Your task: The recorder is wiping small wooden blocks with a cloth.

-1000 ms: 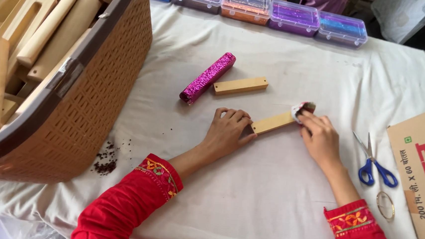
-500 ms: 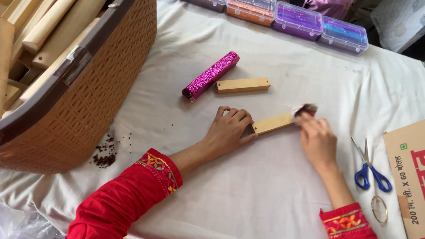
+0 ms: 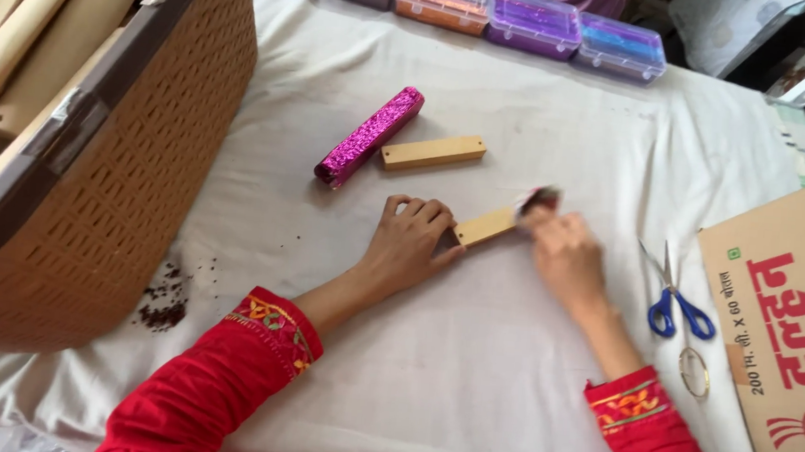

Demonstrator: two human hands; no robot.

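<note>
A plain, pale wooden block (image 3: pixel 484 228) lies tilted on the white cloth (image 3: pixel 468 372) — the left hand (image 3: pixel 408 248) pressed flat on its near end, the blurred right hand (image 3: pixel 566 256) pinching a dark tuft (image 3: pixel 538 200) at its far end.

A white-clothed table (image 3: pixel 524 376) bears a basket (image 3: pixel 131 188) at left, blocks (image 3: pixel 432 152) centre, boxes (image 3: pixel 530 20) along the top, scissors (image 3: pixel 676 297) and a carton (image 3: pixel 787 328) right.
</note>
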